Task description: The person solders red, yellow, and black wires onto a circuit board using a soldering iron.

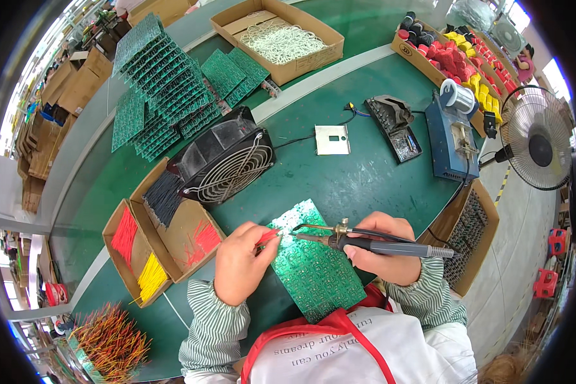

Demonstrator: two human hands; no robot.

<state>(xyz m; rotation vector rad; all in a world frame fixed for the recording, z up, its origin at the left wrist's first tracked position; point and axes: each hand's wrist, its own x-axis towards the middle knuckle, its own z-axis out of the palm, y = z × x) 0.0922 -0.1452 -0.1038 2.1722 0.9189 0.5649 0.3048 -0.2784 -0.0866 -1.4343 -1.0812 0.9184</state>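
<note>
- Holding a red insulated wire (269,237) against the far end of a rectangular green circuit-board panel (323,281): left hand (240,259), thumb and finger pinched on the wire.
- Right hand (390,262), closed round a grey-handled soldering iron (397,248); tip at the same end.
- Panel: between the hands, on the near side of the green tabletop (291,176).
- Under way: seemingly one joint; whether it has set cannot be told.
- Done: heap of red, yellow and dark wires (112,342), lower left, perhaps finished pieces.
- Outstanding: seemingly most of the panel; loose red wires (125,237), yellow wires (150,278) and black wires (163,198) fill cardboard trays (168,242); tall stack of green boards (163,80), status unclear.
</note>
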